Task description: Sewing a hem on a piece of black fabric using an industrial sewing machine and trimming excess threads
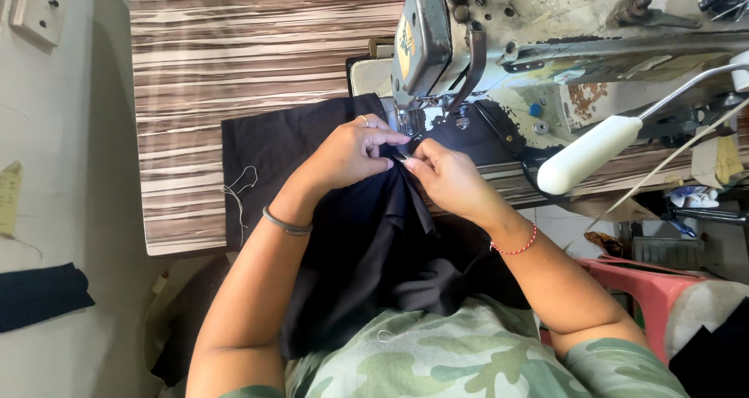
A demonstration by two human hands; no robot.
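A black fabric piece drapes from the sewing table into my lap. My left hand, with a ring and a grey bangle, pinches the fabric just in front of the needle area. My right hand, with a red thread bracelet at the wrist, pinches the same fold from the other side; fingertips of both hands meet at a small metal tool or clip. The grey sewing machine stands right behind the hands, its presser foot close above the fabric edge.
A striped wood-pattern table top carries the machine. A white handle lever sticks out at the right. A pink plastic stool and clutter lie lower right. Dark cloth lies on the floor at left. A loose white thread rests on the fabric.
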